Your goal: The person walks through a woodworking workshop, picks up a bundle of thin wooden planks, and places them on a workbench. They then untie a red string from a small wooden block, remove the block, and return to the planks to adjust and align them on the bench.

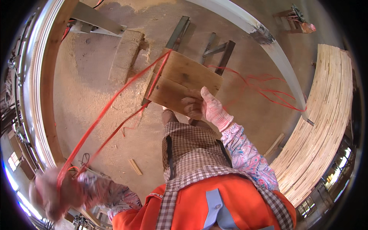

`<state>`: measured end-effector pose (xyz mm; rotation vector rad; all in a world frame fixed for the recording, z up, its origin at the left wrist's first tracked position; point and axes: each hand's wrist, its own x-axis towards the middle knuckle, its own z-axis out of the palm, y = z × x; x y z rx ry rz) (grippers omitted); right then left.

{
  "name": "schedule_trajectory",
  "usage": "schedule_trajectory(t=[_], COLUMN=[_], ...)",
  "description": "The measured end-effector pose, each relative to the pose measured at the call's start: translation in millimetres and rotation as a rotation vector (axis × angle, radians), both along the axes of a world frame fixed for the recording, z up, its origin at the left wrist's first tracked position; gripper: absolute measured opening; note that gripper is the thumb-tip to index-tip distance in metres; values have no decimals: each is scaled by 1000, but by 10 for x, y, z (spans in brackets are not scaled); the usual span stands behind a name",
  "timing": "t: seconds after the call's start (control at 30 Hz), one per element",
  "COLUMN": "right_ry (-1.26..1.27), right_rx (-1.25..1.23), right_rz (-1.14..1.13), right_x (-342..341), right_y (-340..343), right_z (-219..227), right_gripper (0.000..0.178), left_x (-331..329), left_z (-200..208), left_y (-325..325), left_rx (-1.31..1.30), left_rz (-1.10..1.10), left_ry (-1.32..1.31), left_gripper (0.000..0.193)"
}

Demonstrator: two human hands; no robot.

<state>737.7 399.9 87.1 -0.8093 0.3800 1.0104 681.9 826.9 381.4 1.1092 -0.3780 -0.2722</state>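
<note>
**Flat wood at twelve o'clock, red strap drawn out to eight**

Brown, flat-faced wooden boards [188,74], two showing side by side, lie just above centre, toward twelve o'clock, over dark metal supports [224,57]. A thin red plastic strap [111,107] crosses their left end; two lengths run to the left hand [57,191] at eight o'clock. That hand is blurred but looks closed round the strap. Right hand [212,107], near centre: thumb spread, fingers laid on the boards' lower right.

Handling, judged: boards stiff, fairly heavy, edges probably rough; best held by opposite edges. Strap light, limp, likely slippery; best gripped with both lengths together.

Containers: brown box-like object [287,21] between one and two o'clock; contents too small to tell.
</note>
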Motion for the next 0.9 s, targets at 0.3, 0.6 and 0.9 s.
schedule_trajectory(t=[0.3,0.6,0.9], right_ry=[-52,-331,283], right_rx=[896,-162,-2274], right_rz=[-215,-920,-528], right_x=[235,-82,-1590], right_y=[963,-3170,-4931], right_z=[1385,1342,1701], right_gripper=[95,61,58], left_x=[154,190,1077], left_z=[-562,-3021,-2939], left_y=[-791,-683,-1405], left_rx=[678,1196,1783], left_rz=[-389,397,109], left_ry=[320,464,364], left_gripper=[42,42,40])
